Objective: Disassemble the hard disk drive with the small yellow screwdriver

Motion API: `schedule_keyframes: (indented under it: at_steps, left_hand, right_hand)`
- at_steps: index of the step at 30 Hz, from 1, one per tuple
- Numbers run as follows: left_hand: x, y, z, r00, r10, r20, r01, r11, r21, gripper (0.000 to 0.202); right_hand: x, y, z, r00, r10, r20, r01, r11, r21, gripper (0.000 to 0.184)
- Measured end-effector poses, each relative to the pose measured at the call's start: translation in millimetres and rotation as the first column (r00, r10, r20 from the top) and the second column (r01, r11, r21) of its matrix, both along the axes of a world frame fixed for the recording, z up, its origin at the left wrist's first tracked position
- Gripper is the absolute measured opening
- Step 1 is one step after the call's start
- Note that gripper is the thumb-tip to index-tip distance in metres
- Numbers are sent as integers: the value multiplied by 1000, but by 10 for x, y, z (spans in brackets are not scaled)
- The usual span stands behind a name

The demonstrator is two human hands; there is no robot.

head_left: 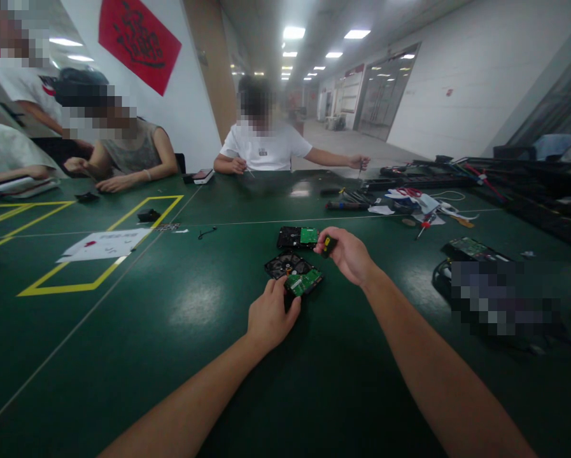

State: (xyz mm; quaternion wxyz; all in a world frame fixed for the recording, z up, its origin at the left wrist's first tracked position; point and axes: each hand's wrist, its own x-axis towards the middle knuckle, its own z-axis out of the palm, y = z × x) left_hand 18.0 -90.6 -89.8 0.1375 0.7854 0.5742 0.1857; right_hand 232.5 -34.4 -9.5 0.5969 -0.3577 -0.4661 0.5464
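Observation:
A hard drive (305, 281) with a green circuit board lies on the green table in front of me. My left hand (272, 313) grips its near left edge between thumb and fingers. Just above it, my right hand (347, 254) is closed on a short black and yellow handle, which looks like a screwdriver (330, 245); no shaft can be made out. Right behind the first drive lies a second hard drive (291, 238), its green board on the right, close to my right fingertips.
Cables, papers and a red-handled screwdriver (425, 222) lie at the back right. Electronic parts (476, 248) stand on the right. Yellow tape (65, 290) and a white sheet (104, 244) are on the left. Across the table sit several people, one in a white shirt (266, 147).

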Motion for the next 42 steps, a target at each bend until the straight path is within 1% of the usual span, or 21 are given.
schedule_keyframes:
  at_steps: [3, 10, 15, 20, 24, 27, 31, 34, 37, 42]
  left_hand:
    - [0, 2, -9, 1000, -5, 7, 5, 1000, 5, 56]
    - [6, 8, -18, 1000, 2, 3, -2, 1000, -6, 56]
    - [-1, -1, -8, 1000, -3, -5, 3, 1000, 15, 55]
    - [-4, -10, 11, 1000, -4, -9, 4, 1000, 6, 56]
    - [-6, -10, 12, 1000, -8, -8, 8, 1000, 8, 55]
    - [-7, -9, 11, 1000, -10, 2, 10, 1000, 10, 55]
    - [-2, -7, 9, 1000, -3, -2, 3, 1000, 1, 55]
    - [6, -2, 6, 1000, -2, -12, 2, 1000, 1, 55]
    - [9, 1, 5, 1000, 4, -19, -4, 1000, 5, 55]
    - [1, -2, 1, 1000, -2, -14, 2, 1000, 18, 54]
  right_hand:
    - [2, 2, -5, 1000, -21, 3, 21, 1000, -13, 23]
    - [-6, -20, 11, 996, -41, 76, 44, 999, -33, 31]
    - [-36, -57, 47, 996, -38, 77, 41, 999, -28, 34]
    - [-26, -48, 47, 999, 4, 36, -4, 1000, 6, 34]
    - [-9, -34, 39, 997, 41, 62, -42, 999, 17, 38]
    - [-11, -40, 41, 996, 36, 77, -37, 999, 10, 35]
    - [-27, -49, 47, 997, -17, 77, 17, 1000, -5, 30]
    - [-29, -38, 43, 996, -45, 81, 44, 999, 15, 26]
    - [-21, -20, 31, 995, -44, 86, 41, 999, 33, 21]
    - [-18, -5, 4, 1000, 6, 30, -7, 1000, 28, 33]
